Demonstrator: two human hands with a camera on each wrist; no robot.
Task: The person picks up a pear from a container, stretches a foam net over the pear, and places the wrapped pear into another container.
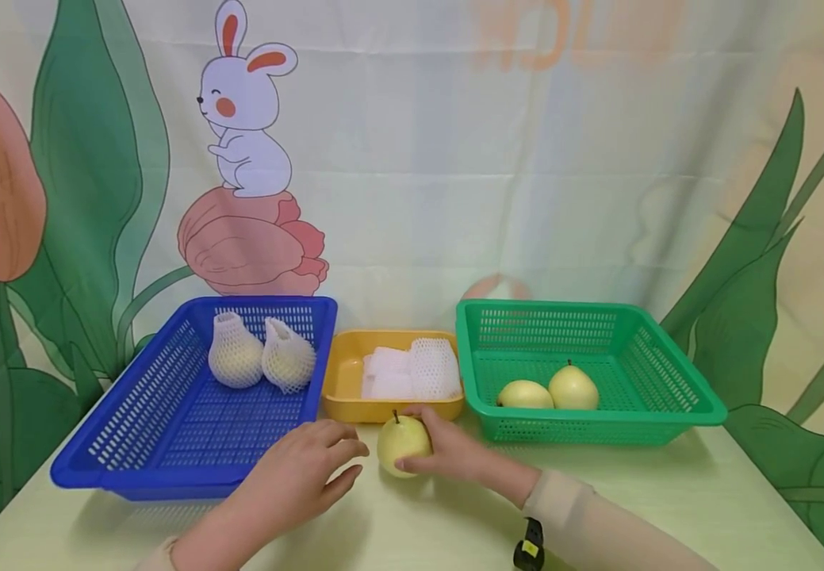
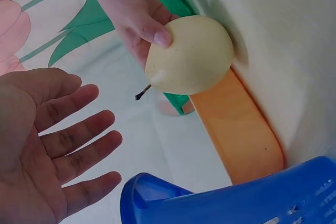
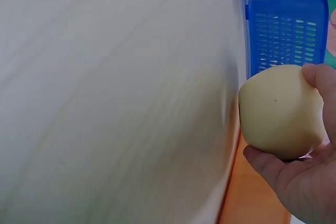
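A yellow-green pear stands stem up at the table's middle, in front of the yellow tray. My right hand grips it from the right, thumb on the near side and fingers behind; the right wrist view shows the same pear between thumb and fingers. My left hand is just left of the pear, apart from it and holding nothing. In the left wrist view the left hand has its fingers extended and spread, palm toward the pear.
The blue basket at left holds two pears in white foam nets. Folded white foam nets lie in the yellow tray. Inside the green basket at right are two bare pears. A printed curtain hangs behind.
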